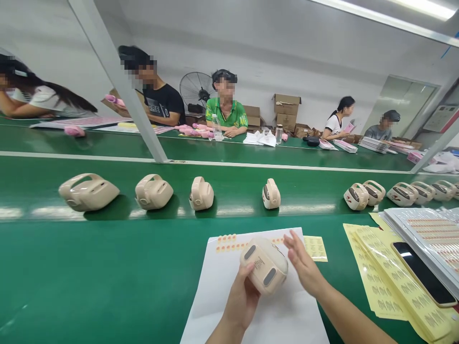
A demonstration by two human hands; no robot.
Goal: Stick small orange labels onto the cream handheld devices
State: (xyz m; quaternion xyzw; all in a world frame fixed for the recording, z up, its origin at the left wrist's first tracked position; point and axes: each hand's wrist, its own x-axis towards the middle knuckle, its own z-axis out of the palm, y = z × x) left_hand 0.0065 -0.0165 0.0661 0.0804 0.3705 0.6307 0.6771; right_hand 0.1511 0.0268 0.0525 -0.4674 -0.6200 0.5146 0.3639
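Note:
My left hand (244,294) grips a cream plastic device (260,267), its underside turned toward me with two grey rubber feet and a small printed label. It looks like the handled units on the belt, though its handle is hidden. Just right of it, my right hand (303,260) is raised with fingers stretched out, holding nothing I can see. Under both hands lies a white sheet (204,296) with rows of small orange stickers (225,248) along its top. A yellow label sheet (315,248) sticks out beside it.
Several cream handled devices (154,193) stand along the green belt (236,203) ahead. At right lie yellow label sheets (380,282), a phone (423,272) and a stack of sticker sheets (430,234). Co-workers (226,112) sit across, beyond a slanted metal post (122,81).

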